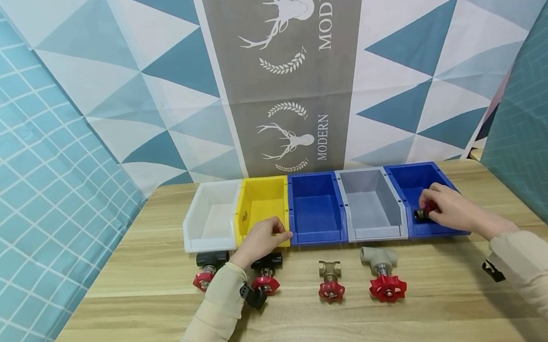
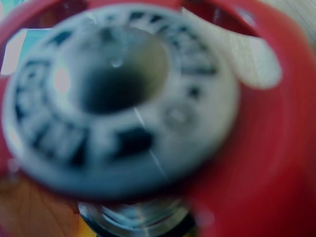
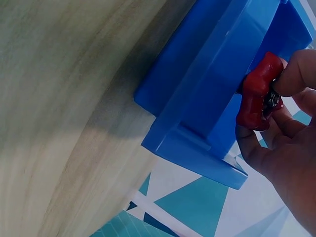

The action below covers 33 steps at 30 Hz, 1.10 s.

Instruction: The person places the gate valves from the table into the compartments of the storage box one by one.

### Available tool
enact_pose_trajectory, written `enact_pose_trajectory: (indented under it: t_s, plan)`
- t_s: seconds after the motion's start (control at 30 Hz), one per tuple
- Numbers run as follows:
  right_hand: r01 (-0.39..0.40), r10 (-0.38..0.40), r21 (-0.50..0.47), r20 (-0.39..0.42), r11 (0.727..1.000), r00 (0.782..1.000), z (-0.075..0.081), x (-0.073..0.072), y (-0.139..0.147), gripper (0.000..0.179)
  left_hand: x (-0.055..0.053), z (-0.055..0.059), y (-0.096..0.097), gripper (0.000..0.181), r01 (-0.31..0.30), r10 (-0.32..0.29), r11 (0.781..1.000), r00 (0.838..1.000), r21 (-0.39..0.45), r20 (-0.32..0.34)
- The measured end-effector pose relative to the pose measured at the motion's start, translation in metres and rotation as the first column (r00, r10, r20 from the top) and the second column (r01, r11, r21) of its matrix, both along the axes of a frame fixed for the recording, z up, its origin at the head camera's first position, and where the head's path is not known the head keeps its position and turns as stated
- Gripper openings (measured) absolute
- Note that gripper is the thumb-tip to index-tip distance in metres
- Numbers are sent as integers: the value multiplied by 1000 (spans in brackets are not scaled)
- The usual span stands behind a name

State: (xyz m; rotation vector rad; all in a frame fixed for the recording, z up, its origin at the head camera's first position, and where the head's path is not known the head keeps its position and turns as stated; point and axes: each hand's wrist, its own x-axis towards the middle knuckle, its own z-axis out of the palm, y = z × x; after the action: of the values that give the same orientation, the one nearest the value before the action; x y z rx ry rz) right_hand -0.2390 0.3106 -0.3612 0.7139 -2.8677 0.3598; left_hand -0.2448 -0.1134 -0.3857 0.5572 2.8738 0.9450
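1. Right hand (image 1: 448, 210) grips a red-handled valve (image 3: 257, 94), fingers curled round it, just over the front of the far-right blue bin (image 1: 422, 190).
2. Left hand (image 1: 261, 239) rests with fingers curled on the yellow bin (image 1: 262, 202) rim.
3. Judged step: binning this valve. Next calls for lowering, then releasing.
4. Four valves wait on the tabletop (image 1: 134, 316).

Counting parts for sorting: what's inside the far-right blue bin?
Over the far-right blue plastic bin, the right hand holds a black red-handled valve; the floor beneath the hand is hidden.
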Motion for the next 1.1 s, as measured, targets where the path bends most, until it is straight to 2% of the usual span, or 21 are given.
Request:
enact_pose_trajectory:
  t_s: [0.43, 0.87, 1.1]
  plan:
    - [19, -19, -3, -13, 1000, 1000, -3, -7, -1, 15, -2, 0, 0, 23, 0, 0, 1000, 1000, -3, 1]
    - [57, -57, -1, 71, 998, 996, -6, -6, -4, 13, -1, 1, 0, 23, -1, 1, 1000, 1000, -4, 0]
    - [34, -34, 2, 60, 999, 998, -9, -6, -4, 13, 0, 1, -1, 23, 8, -8, 1000, 1000, 2, -8]
